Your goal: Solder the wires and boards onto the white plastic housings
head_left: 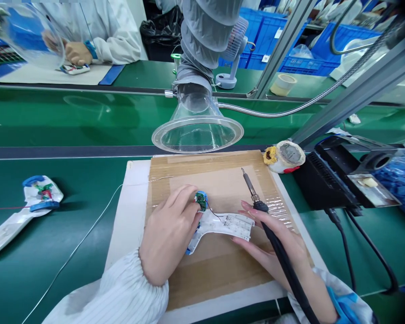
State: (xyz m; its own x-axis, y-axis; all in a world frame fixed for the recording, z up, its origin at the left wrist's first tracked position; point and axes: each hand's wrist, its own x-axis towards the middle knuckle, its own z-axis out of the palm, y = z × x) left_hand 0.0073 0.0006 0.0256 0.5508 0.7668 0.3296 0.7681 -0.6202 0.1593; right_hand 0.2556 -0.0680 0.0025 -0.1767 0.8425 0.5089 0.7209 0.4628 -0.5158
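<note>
My left hand is closed, thumb and fingers pinching a small green circuit board with a blue edge. A thin dark wire runs from the board to a curved white plastic housing lying on the cardboard mat. In my right hand rests a soldering iron, its tip pointing up and away from the housing. The right thumb and fingertips also steady the housing's right end. Part of the housing's left end is hidden by my left hand.
A clear fume-extractor hood hangs just beyond the mat. On the left lies another white housing with blue parts. A black soldering station and a tape-wrapped roll stand at right. Across the bench, a co-worker's hand holds something.
</note>
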